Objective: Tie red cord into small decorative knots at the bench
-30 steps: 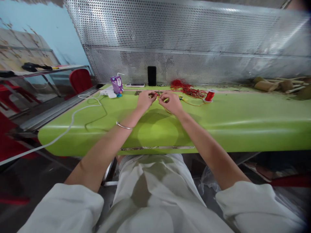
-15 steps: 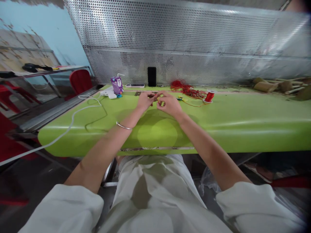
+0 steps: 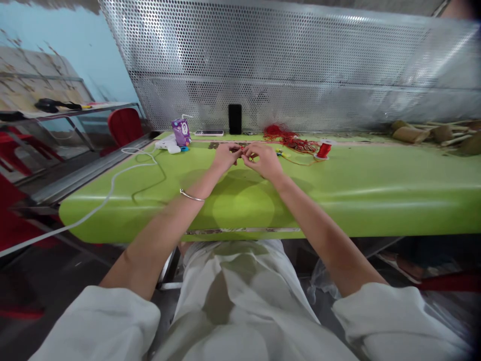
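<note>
My left hand (image 3: 226, 155) and my right hand (image 3: 263, 159) meet fingertip to fingertip above the green tabletop (image 3: 244, 200). Both are closed in a pinch on a thin red cord (image 3: 242, 150), of which only a small bit shows between the fingers. To the right lies a heap of red cords (image 3: 296, 142) with a fluffy red tangle at its back. A spool of red thread (image 3: 323, 150) stands beside the heap, and a thin cord runs along the table towards it. Small yellow and dark bits (image 3: 280, 153) lie just past my right hand.
A black phone (image 3: 235, 119) leans upright against the perforated metal panel (image 3: 281, 60). At left stand a purple drink carton (image 3: 181, 132), a white plug block (image 3: 169, 145) and a trailing white cable (image 3: 112, 185). Wooden pieces (image 3: 411, 133) are piled at far right.
The fingers of my right hand have shifted and drawn closer together against the left fingertips. My left hand has hardly moved.
</note>
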`<action>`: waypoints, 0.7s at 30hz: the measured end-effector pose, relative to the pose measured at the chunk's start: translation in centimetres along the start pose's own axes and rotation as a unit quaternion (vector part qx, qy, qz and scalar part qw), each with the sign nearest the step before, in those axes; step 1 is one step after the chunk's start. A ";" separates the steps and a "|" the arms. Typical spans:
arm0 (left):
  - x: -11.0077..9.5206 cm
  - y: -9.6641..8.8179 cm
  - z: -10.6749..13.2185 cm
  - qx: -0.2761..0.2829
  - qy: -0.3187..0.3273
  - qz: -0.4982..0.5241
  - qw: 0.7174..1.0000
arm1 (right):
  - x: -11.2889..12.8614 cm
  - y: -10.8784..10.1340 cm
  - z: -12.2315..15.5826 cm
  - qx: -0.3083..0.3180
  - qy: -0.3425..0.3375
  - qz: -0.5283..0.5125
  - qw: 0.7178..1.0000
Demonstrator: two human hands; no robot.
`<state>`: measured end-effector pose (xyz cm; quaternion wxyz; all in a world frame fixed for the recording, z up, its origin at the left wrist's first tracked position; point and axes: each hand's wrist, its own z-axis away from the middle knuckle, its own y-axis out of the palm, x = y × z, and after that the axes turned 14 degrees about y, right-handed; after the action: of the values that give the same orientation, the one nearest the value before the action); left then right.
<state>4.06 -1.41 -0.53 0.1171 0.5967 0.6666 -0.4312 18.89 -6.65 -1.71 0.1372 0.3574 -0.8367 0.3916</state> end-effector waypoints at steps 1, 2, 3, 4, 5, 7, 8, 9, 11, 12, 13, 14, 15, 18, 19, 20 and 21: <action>0.0 0.0 0.0 0.001 0.001 -0.005 1.000 | -0.1 0.0 0.0 -0.007 0.014 -0.026 1.000; 0.0 0.0 0.0 0.003 0.004 -0.010 1.000 | -0.2 0.0 0.0 -0.013 0.030 -0.050 0.998; 0.0 0.1 0.0 0.005 0.010 -0.014 1.000 | -0.3 0.0 0.0 -0.017 0.047 -0.068 0.996; 0.0 0.1 0.1 0.008 0.018 -0.020 1.000 | -0.4 0.0 0.0 -0.018 0.062 -0.080 0.995; 0.0 0.1 0.1 0.011 0.025 -0.026 0.999 | -0.5 0.0 -0.1 -0.019 0.074 -0.089 0.993; 0.0 0.0 0.2 0.017 0.043 -0.039 0.998 | -0.6 0.1 -0.1 -0.020 0.091 -0.102 0.990; -0.1 0.0 0.3 0.019 0.053 -0.046 0.997 | -0.7 0.2 -0.2 -0.023 0.099 -0.107 0.989; -0.2 0.0 0.3 0.022 0.063 -0.053 0.996 | -0.8 0.2 -0.2 -0.027 0.106 -0.113 0.988; -0.4 0.0 0.4 0.026 0.078 -0.066 0.994 | -0.9 0.3 -0.3 -0.035 0.120 -0.122 0.985; -0.5 0.0 0.5 0.027 0.081 -0.073 0.994 | -1.0 0.4 -0.3 -0.039 0.125 -0.127 0.983; -0.5 0.0 0.5 0.028 0.081 -0.079 0.993 | -1.1 0.4 -0.3 -0.042 0.127 -0.132 0.982; -0.6 0.0 0.6 0.027 0.082 -0.084 0.993 | -1.2 0.5 -0.3 -0.045 0.129 -0.136 0.981; -0.6 0.0 0.6 0.025 0.085 -0.089 0.992 | -1.3 0.5 -0.4 -0.047 0.132 -0.140 0.980; -0.4 0.0 0.6 0.026 0.110 -0.105 0.988 | -1.5 0.6 -0.5 -0.040 0.155 -0.141 0.977; -0.3 0.0 0.5 0.029 0.120 -0.110 0.986 | -1.6 0.6 -0.6 -0.035 0.163 -0.139 0.976; -0.2 0.0 0.5 0.033 0.129 -0.114 0.984 | -1.6 0.6 -0.7 -0.031 0.167 -0.138 0.976; -0.1 0.0 0.5 0.037 0.138 -0.117 0.983 | -1.7 0.6 -0.7 -0.028 0.169 -0.137 0.976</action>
<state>3.93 -1.84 -0.77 -0.0491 0.5717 0.7255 -0.3800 19.61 -5.01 -2.42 0.3391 0.3933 -0.7552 0.4000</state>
